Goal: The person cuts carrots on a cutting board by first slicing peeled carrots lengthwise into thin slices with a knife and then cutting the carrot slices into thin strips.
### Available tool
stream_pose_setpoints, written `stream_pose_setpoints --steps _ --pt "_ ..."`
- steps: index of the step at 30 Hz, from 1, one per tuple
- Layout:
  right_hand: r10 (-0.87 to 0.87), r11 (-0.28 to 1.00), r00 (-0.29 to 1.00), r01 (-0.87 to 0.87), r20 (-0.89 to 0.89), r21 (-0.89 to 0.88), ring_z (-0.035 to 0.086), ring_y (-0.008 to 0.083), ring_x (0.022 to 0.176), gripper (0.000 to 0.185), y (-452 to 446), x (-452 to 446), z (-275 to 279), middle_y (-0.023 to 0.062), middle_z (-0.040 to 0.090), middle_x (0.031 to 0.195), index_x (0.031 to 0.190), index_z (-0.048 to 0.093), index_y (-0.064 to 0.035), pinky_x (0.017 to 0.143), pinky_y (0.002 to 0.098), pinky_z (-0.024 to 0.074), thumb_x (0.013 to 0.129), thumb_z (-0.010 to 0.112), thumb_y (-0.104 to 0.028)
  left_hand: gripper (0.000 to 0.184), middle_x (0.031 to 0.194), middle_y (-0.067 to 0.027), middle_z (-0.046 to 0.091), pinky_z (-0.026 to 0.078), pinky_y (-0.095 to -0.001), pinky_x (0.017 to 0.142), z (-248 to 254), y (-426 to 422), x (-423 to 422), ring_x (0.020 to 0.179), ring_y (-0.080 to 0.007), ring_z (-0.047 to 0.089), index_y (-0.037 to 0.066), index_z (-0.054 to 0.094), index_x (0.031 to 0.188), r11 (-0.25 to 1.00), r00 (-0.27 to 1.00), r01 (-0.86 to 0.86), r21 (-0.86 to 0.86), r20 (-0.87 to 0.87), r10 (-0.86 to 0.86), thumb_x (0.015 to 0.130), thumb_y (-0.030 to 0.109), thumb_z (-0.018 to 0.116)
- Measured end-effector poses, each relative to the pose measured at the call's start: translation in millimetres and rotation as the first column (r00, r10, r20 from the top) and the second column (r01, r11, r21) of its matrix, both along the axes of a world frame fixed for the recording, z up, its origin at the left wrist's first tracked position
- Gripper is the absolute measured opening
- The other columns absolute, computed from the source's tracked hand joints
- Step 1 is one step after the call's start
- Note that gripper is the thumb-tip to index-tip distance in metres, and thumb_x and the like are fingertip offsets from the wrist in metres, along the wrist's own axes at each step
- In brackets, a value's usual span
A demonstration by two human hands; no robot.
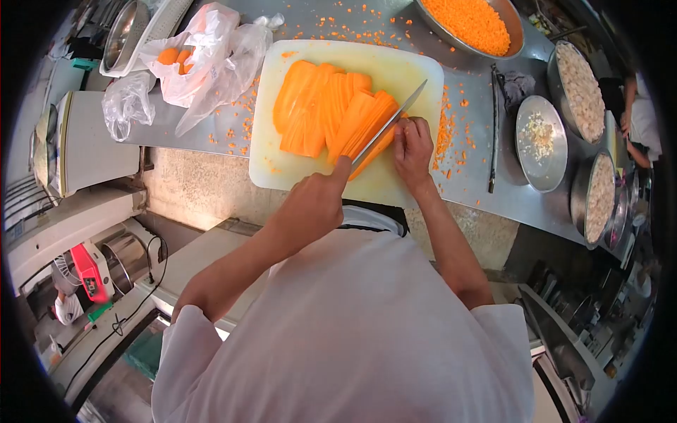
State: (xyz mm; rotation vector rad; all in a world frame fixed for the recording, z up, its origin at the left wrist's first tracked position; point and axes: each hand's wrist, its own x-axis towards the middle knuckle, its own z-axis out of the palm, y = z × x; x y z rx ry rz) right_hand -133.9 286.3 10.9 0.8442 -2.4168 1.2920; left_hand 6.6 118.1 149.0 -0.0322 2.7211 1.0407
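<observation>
My left hand is closed round the handle of a long kitchen knife, its blade slanting up and to the right over the carrot slices. Curled fingers of my right hand press on the right end of the fanned slices, close beside the blade. These thin, flat carrot slices overlap in rows on a white cutting board. Part of the slices under the knife and my right fingers is hidden.
Carrot crumbs litter the metal table. Beyond the board stands a bowl of diced carrot. On the right are a dark rod, a metal bowl and pale chopped food. Plastic bags lie left. Another person stands far right.
</observation>
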Motion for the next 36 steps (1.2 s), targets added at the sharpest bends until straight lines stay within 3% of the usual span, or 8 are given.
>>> stream_pose_setpoints --steps 6,8,15,24,27,29,33,36 --pt "-0.023 0.999 1.000 0.023 -0.019 -0.035 0.055 0.0332 0.081 0.007 0 2 -6 0.0147 0.055 0.086 0.090 0.058 -0.0010 0.068 0.0413 0.0463 0.083 0.060 0.000 0.029 0.057 -0.0266 0.050 0.040 -0.0547 0.051 16 -2 6 0.056 -0.0456 0.054 -0.003 0.036 0.107 1.000 0.989 0.018 -0.011 0.146 -0.016 0.082 -0.007 0.050" --pt "-0.030 0.999 1.000 0.030 -0.004 -0.041 0.055 0.0334 0.080 0.007 -1 2 -6 0.0146 0.055 0.085 0.090 0.058 -0.0010 0.068 0.0416 0.0462 0.083 0.060 0.000 0.045 0.058 -0.0225 0.051 0.044 -0.0548 0.057 15 -2 4 0.059 -0.0448 0.056 -0.004 0.035 0.114 0.999 0.978 0.035 -0.005 0.204 -0.033 0.073 -0.009 0.051" --pt "-0.025 0.999 0.999 0.023 -0.040 -0.049 0.055 0.0326 0.078 0.007 -2 0 -4 0.0142 0.055 0.084 0.088 0.058 -0.0015 0.066 0.0411 0.0464 0.082 0.060 0.000 0.043 0.062 -0.0236 0.054 0.045 -0.0548 0.059 -9 10 -20 0.063 -0.0464 0.057 -0.006 0.034 0.112 0.996 0.973 0.046 -0.082 0.228 -0.026 0.073 -0.009 0.051" --pt "-0.042 0.997 0.994 0.036 -0.101 -0.061 0.056 0.0321 0.078 0.006 -3 1 -9 0.0136 0.055 0.083 0.088 0.058 -0.0023 0.065 0.0402 0.0472 0.083 0.061 -0.001 0.026 0.064 -0.0299 0.056 0.044 -0.0564 0.060 -67 20 -69 0.066 -0.0503 0.058 -0.004 0.036 0.100 0.999 0.996 0.026 0.048 -0.090 -0.021 0.078 -0.007 0.049" --pt "-0.051 0.999 0.997 0.050 -0.065 -0.018 0.056 0.0327 0.078 0.004 1 0 -9 0.0139 0.055 0.083 0.087 0.058 -0.0023 0.065 0.0407 0.0470 0.084 0.061 -0.002 0.028 0.065 -0.0296 0.057 0.044 -0.0564 0.061 -32 10 -42 0.066 -0.0502 0.058 -0.005 0.038 0.104 0.997 0.999 0.047 0.053 0.004 -0.048 0.078 -0.006 0.049" --pt "-0.056 0.997 0.998 0.053 -0.041 -0.064 0.056 0.0326 0.077 0.004 -1 2 -5 0.0138 0.055 0.082 0.086 0.057 -0.0022 0.065 0.0412 0.0464 0.084 0.061 -0.002 0.041 0.069 -0.0270 0.058 0.048 -0.0523 0.066 -16 0 -11 0.071 -0.0475 0.059 -0.004 0.038 0.110 0.996 0.981 0.042 -0.084 0.195 -0.025 0.072 -0.007 0.053" --pt "-0.064 0.996 0.997 0.062 -0.040 -0.057 0.056 0.0325 0.077 0.004 -1 2 -9 0.0139 0.054 0.082 0.086 0.057 -0.0016 0.065 0.0415 0.0461 0.084 0.060 -0.001 0.044 0.067 -0.0264 0.058 0.048 -0.0520 0.063 -60 14 3 0.069 -0.0472 0.059 -0.004 0.039 0.113 0.994 0.975 -0.020 -0.107 0.216 0.043 0.072 -0.008 0.053" --pt "-0.036 0.998 0.999 0.034 -0.035 -0.055 0.055 0.0324 0.076 0.005 5 5 -10 0.0141 0.054 0.082 0.088 0.057 -0.0005 0.065 0.0416 0.0457 0.084 0.060 -0.001 0.041 0.063 -0.0251 0.056 0.047 -0.0541 0.062 -53 21 -19 0.066 -0.0474 0.058 -0.002 0.038 0.110 0.996 0.999 -0.043 -0.081 0.009 0.044 0.071 -0.009 0.052"
